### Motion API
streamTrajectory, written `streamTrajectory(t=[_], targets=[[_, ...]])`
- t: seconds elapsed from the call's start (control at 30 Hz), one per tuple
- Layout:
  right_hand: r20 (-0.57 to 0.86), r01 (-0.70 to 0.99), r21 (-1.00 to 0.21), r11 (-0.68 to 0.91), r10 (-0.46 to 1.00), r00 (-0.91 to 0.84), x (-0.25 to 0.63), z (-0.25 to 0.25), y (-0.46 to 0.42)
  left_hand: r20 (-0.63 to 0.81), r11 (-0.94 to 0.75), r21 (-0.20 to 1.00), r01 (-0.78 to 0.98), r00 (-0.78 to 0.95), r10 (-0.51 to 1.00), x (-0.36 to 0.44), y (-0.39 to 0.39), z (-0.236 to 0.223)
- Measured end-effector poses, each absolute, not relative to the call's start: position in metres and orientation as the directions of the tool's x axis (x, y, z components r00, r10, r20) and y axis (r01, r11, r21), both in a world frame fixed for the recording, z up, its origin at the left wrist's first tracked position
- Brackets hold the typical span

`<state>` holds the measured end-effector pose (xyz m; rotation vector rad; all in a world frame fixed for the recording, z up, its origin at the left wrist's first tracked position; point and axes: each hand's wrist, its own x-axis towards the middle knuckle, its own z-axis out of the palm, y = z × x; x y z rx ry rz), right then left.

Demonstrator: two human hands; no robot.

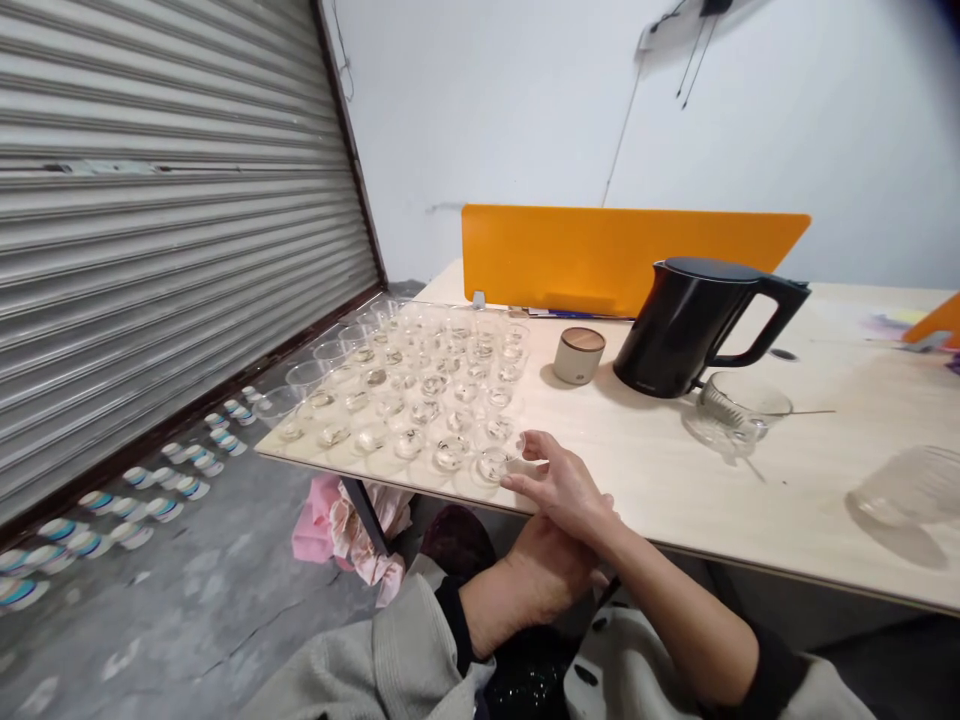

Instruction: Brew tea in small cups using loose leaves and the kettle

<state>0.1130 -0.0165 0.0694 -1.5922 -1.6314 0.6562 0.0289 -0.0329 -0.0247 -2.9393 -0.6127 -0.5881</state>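
Many clear plastic cups point(433, 384) stand close together in rows on the left part of the pale table, each with a little liquid and small dark bits at the bottom. My right hand point(559, 488) reaches to the nearest cup point(493, 463) at the front edge, thumb and fingers curved about its right side. The cup stands on the table. My left hand point(544, 570) lies below the table edge, crossed under my right wrist. Its fingers are mostly hidden behind my right hand and wrist.
A round canister with a wooden lid point(579, 358) and a black kettle point(679, 330) stand behind my right hand. Further right are a glass bowl point(739, 400) and a clear glass vessel point(911, 488). An orange divider point(600, 260) stands behind. Several white-and-blue tubs point(161, 508) line the floor.
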Motion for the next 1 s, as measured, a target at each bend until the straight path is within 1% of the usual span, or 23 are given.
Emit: streamTrajectory(t=[0.1,0.23,0.37,0.47,0.57,0.6,0.63,0.67,0.73,0.83,0.9,1.0], targets=[[0.137,0.635,-0.771,0.052,0.987,0.085,0.104,0.073,-0.018,0.405,-0.919,0.015,0.395,0.837,0.367,0.03,-0.033,-0.031],[0.148,0.636,-0.768,0.072,0.987,0.067,0.101,0.075,-0.016,0.45,-0.92,0.013,0.391,0.82,0.354,0.029,-0.032,-0.039],[0.147,0.622,-0.778,0.092,0.988,0.038,0.1,0.071,-0.015,0.437,-0.923,0.037,0.383,0.824,0.359,0.03,-0.031,-0.048],[0.138,0.619,-0.782,0.075,0.989,0.056,0.103,0.07,-0.018,0.417,-0.921,0.074,0.383,0.827,0.377,0.031,-0.03,-0.053],[0.15,0.566,-0.821,0.08,0.986,0.078,0.115,0.071,-0.026,0.407,-0.905,0.135,0.403,0.811,0.421,0.029,-0.031,-0.044],[0.167,0.541,-0.835,0.097,0.982,0.083,0.122,0.072,-0.03,0.408,-0.909,0.151,0.388,0.813,0.415,0.027,-0.031,-0.038],[0.189,0.521,-0.846,0.113,0.977,0.094,0.13,0.073,-0.035,0.404,-0.927,0.158,0.341,0.834,0.376,0.024,-0.032,-0.031],[0.212,0.507,-0.852,0.127,0.971,0.113,0.14,0.074,-0.041,0.406,-0.938,0.164,0.305,0.846,0.346,0.022,-0.033,-0.023],[0.262,0.494,-0.856,0.15,0.951,0.165,0.163,0.076,-0.055,0.411,-0.943,0.167,0.287,0.85,0.331,0.018,-0.036,-0.007],[0.347,0.512,-0.843,0.166,0.894,0.282,0.207,0.077,-0.081,0.413,-0.931,0.183,0.315,0.835,0.364,0.021,-0.039,0.009],[0.396,0.545,-0.827,0.135,0.829,0.395,0.239,0.078,-0.099,0.413,-0.916,0.199,0.349,0.817,0.402,0.028,-0.039,0.016],[0.414,0.573,-0.819,0.024,0.715,0.563,0.288,0.078,-0.126,0.406,-0.891,0.208,0.403,0.793,0.454,0.044,-0.033,0.022]])
